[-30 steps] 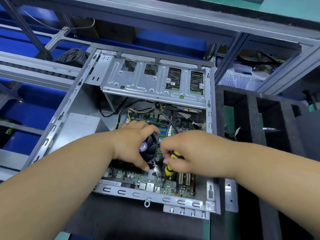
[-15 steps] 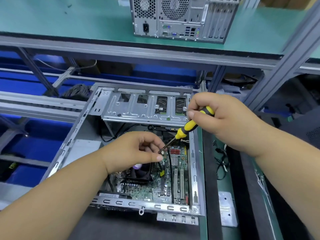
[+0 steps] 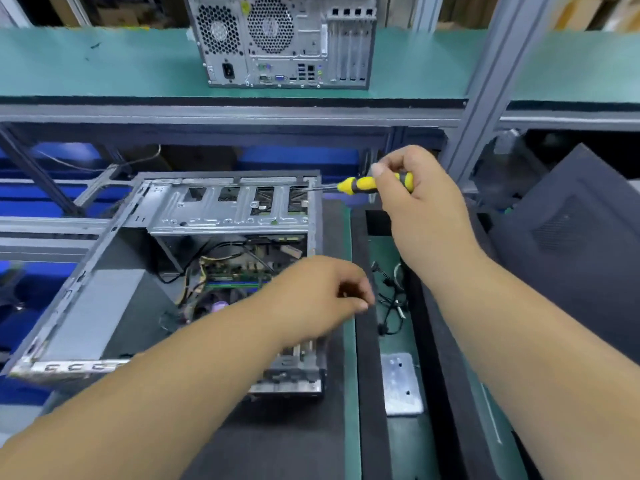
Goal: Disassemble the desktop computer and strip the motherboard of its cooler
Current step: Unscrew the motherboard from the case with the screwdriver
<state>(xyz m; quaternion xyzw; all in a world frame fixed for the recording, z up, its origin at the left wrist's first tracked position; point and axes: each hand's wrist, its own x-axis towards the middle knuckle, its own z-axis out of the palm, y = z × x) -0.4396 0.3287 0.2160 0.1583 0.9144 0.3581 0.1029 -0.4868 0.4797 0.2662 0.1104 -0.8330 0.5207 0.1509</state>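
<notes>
The open desktop case (image 3: 221,209) lies on its side at left, with its green motherboard (image 3: 239,271) showing inside. The black cooler fan (image 3: 211,308) with a purple hub sits on the board, partly hidden by my left forearm. My left hand (image 3: 318,296) hovers over the case's right edge. Its thumb and forefinger pinch together on something too small to make out. My right hand (image 3: 419,209) is raised above the case's far right corner. It grips a yellow and black screwdriver (image 3: 360,184), whose tip points left over the drive cage.
A second computer tower (image 3: 284,39) stands on the green shelf above. Right of the case lie loose black cables (image 3: 391,299) and a small metal plate (image 3: 401,382) on the green strip. A dark panel (image 3: 571,244) leans at far right.
Both hands left the cooler. The right hand lifted the screwdriver up and to the right. The left hand, fingertips pinched, moved right past the case edge. The camera tilted up.
</notes>
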